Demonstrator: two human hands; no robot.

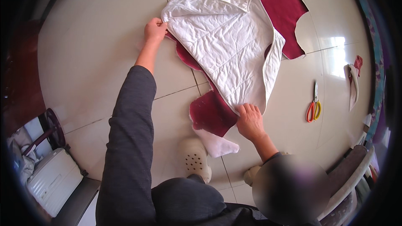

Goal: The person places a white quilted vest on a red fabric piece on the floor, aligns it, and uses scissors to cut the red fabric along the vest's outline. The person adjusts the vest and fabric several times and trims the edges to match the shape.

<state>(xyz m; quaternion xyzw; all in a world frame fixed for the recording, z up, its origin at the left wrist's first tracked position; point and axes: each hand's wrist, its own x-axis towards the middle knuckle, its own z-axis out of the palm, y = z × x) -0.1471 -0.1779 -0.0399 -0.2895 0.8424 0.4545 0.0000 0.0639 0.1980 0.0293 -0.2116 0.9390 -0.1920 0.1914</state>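
A white quilted cloth piece (226, 42), vest-shaped with bound edges, lies spread over dark red fabric (211, 111) on the tiled floor. My left hand (155, 30) is closed on the white cloth's far left edge. At its near corner, the fingers of my right hand (250, 123) are curled and closed on the edge. Some of the red fabric shows along the white cloth's left side, with a pale fuzzy underside (217, 143) turned up near my shoe. How much more lies beneath the white cloth is hidden.
Another dark red cut piece (280, 12) lies at the far right, partly under the white cloth. Scissors (314, 104) with red and yellow handles rest on the floor at right, near fabric scraps (354, 79). A white case (54, 180) stands at lower left. My beige clog (196, 159) is close to the cloth.
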